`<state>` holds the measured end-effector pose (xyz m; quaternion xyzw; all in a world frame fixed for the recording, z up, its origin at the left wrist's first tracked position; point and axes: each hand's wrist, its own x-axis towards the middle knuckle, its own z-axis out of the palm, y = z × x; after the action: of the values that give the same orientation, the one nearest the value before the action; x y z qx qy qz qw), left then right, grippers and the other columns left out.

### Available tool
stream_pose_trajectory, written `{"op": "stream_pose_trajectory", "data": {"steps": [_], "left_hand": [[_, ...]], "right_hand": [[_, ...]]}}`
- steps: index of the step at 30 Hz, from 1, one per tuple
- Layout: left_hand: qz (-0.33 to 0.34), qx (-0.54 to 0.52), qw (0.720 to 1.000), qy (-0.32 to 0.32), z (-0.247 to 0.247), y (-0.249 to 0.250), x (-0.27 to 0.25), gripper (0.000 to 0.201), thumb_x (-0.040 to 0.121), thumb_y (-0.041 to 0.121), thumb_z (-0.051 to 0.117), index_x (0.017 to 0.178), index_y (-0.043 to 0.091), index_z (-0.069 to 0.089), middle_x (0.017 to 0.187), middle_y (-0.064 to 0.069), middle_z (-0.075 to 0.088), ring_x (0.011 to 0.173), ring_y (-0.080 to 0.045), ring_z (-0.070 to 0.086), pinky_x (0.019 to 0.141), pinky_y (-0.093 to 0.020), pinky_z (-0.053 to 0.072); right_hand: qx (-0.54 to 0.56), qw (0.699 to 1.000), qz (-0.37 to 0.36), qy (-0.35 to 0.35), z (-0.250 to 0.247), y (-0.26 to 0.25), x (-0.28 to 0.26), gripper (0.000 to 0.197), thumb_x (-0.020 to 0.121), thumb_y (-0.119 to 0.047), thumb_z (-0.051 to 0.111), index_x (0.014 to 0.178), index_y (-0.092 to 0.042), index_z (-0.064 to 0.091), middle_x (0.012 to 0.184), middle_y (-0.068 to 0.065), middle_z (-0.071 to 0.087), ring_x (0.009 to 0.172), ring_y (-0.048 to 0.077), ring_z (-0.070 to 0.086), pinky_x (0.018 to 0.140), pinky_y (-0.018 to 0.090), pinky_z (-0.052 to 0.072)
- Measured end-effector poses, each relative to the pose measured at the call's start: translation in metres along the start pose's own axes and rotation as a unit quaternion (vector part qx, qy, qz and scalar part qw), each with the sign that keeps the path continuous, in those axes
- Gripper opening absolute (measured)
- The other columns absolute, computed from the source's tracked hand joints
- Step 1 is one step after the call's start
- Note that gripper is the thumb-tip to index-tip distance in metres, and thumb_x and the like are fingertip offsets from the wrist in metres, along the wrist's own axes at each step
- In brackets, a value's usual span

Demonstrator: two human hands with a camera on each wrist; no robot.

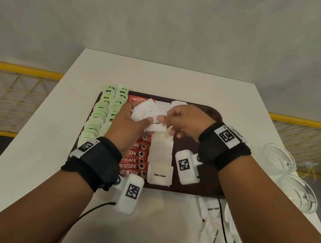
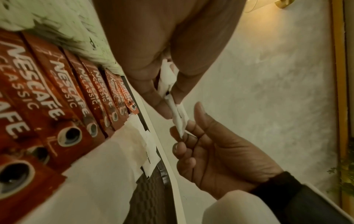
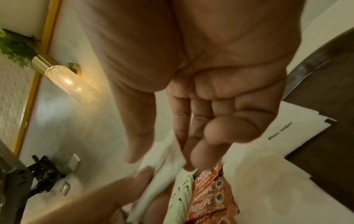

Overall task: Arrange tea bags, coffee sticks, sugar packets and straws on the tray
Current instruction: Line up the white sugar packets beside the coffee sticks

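A dark brown tray (image 1: 204, 181) lies on the white table (image 1: 42, 166). It holds two columns of green tea bags (image 1: 103, 113), a column of red coffee sticks (image 1: 132, 160) and a column of white sugar packets (image 1: 161, 154). Above the tray's far part, my left hand (image 1: 132, 125) grips a small stack of sugar packets (image 1: 146, 111), seen edge-on in the left wrist view (image 2: 175, 109). My right hand (image 1: 184, 120) meets it from the right, thumb and curled fingers at the edge of one packet (image 3: 162, 157). No straws are in view.
Loose sugar packets (image 1: 214, 228) lie on the table at the near right, crossed by a black cable. Two clear glass bowls (image 1: 278, 158) (image 1: 298, 192) stand at the table's right edge. The right part of the tray is bare. A yellow railing runs behind.
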<state>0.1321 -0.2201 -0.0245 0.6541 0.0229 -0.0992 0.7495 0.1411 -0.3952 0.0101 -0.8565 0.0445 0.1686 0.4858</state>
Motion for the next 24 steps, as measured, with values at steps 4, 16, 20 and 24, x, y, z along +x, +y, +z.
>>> {"op": "stream_pose_trajectory", "data": {"steps": [4,16,20,24], "left_hand": [[0.005,0.006,1.0,0.006,0.007,0.0,0.001,0.029,0.096,0.006,0.058,0.121,0.016,0.048,0.118,-0.004,0.058,0.102,-0.023,0.066,0.069,-0.028,0.061],[-0.064,-0.044,0.997,0.011,-0.006,-0.003,0.002,0.028,0.1,0.008,0.042,0.126,0.019,0.044,0.114,-0.016,0.064,0.095,-0.032,0.071,0.077,-0.037,0.059],[-0.068,-0.056,0.996,0.002,-0.006,-0.004,0.0,0.029,0.1,0.007,0.041,0.127,0.018,0.045,0.113,-0.015,0.064,0.097,-0.034,0.071,0.084,-0.041,0.059],[-0.071,-0.065,0.995,-0.005,-0.007,-0.004,-0.002,0.027,0.101,0.01,0.04,0.126,0.019,0.046,0.114,-0.015,0.065,0.098,-0.035,0.071,0.08,-0.038,0.06]], "right_hand": [[0.04,0.999,-0.006,0.028,-0.002,0.012,0.004,0.017,0.082,-0.02,0.076,0.087,-0.008,0.065,0.076,0.009,0.068,0.067,0.016,0.064,0.056,0.025,0.049],[-0.068,0.977,0.164,0.118,-0.045,0.069,0.029,0.012,0.09,-0.023,0.067,0.088,-0.012,0.062,0.067,0.005,0.062,0.048,0.01,0.05,0.047,0.022,0.041],[-0.096,0.976,0.164,0.103,-0.039,0.066,0.039,0.013,0.089,-0.022,0.069,0.087,-0.012,0.061,0.072,0.007,0.064,0.063,0.017,0.056,0.06,0.028,0.049],[-0.09,0.976,0.159,0.121,-0.038,0.068,0.049,0.017,0.084,-0.025,0.073,0.093,-0.013,0.065,0.073,0.002,0.066,0.061,0.014,0.061,0.054,0.022,0.053]]}}
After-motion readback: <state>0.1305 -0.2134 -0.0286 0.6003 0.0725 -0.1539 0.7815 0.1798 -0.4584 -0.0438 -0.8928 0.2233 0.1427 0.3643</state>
